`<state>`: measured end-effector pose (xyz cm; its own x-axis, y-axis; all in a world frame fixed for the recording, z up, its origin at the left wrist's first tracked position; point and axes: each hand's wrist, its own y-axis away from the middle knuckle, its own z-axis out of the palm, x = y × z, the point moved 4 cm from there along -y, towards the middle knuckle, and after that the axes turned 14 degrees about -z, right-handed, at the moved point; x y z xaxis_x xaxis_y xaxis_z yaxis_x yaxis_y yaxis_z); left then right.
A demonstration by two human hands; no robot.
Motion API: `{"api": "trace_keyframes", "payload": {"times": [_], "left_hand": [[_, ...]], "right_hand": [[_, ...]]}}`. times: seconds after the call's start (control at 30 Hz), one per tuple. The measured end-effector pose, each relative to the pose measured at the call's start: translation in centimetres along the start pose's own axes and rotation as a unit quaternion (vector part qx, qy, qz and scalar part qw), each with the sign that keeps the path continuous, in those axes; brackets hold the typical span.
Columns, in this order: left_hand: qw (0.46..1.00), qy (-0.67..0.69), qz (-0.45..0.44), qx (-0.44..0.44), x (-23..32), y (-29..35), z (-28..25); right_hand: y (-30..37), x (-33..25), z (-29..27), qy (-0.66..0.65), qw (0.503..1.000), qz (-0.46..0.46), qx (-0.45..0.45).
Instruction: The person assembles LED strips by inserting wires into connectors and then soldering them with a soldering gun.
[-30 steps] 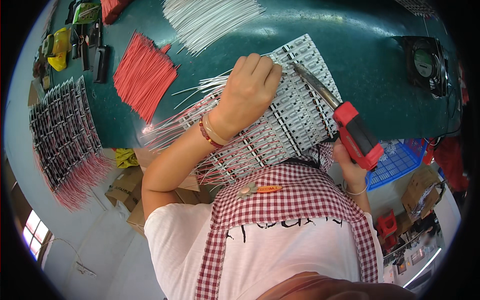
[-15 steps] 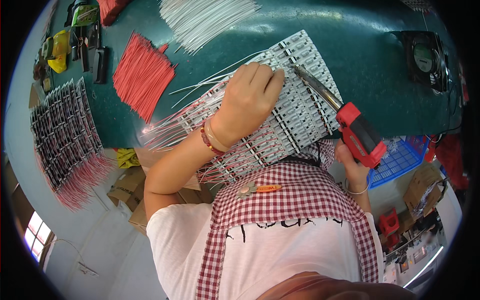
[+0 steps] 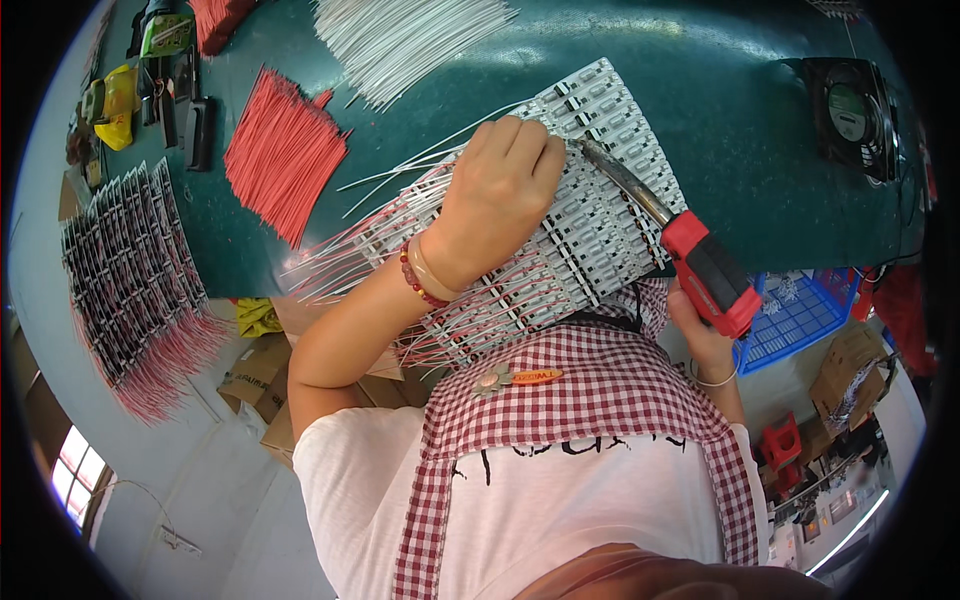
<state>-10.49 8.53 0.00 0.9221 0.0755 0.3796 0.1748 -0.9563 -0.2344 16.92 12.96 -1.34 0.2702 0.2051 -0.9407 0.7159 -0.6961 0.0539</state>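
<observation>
A panel of small white circuit boards (image 3: 625, 165) lies tilted on the green table at its near edge, with black parts in rows. Thin red and white wires (image 3: 345, 250) trail from its left side. My left hand (image 3: 500, 185) rests over the panel, closed, its fingertips bent down; whatever they pinch is hidden. In my right hand (image 3: 700, 325) is a soldering iron (image 3: 712, 275) with a red and black handle. Its dark metal tip reaches the boards just right of my left fingertips.
Bundles of red wires (image 3: 285, 155) and white wires (image 3: 410, 40) lie beyond the panel. Wired boards (image 3: 135, 280) are stacked at the left edge, near hand tools (image 3: 198, 130). A black fan-like device (image 3: 850, 120) stands far right, a blue basket (image 3: 800, 325) below the table edge.
The soldering iron and my right hand have shifted slightly left, bringing the tip closer to my left fingertips. My left hand has moved a little to the left.
</observation>
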Motion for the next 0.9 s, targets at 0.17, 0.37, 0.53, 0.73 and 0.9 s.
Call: {"api": "trace_keyframes", "payload": {"times": [0.17, 0.37, 0.53, 0.73, 0.9], "left_hand": [[1.000, -0.012, 0.006, -0.004, 0.1, -0.1, 0.0], [0.999, -0.035, 0.009, -0.011, 0.2, -0.2, -0.1], [0.999, -0.049, 0.014, -0.018, 0.3, -0.2, 0.0], [0.999, -0.047, 0.010, -0.022, 0.5, 0.0, -0.1], [0.998, -0.057, 0.013, -0.020, 0.6, 0.0, 0.1]], "right_hand": [[-0.6, -1.0, 0.2, 0.021, 0.999, -0.037, 0.023], [-0.1, -0.5, 0.2, -0.057, 0.997, 0.038, 0.039], [-0.3, -0.5, 0.4, -0.014, 1.000, -0.007, 0.022], [-0.5, -0.5, 0.4, 0.019, 0.998, -0.046, 0.024], [-0.8, -1.1, 0.5, 0.053, 0.997, -0.056, 0.018]]}}
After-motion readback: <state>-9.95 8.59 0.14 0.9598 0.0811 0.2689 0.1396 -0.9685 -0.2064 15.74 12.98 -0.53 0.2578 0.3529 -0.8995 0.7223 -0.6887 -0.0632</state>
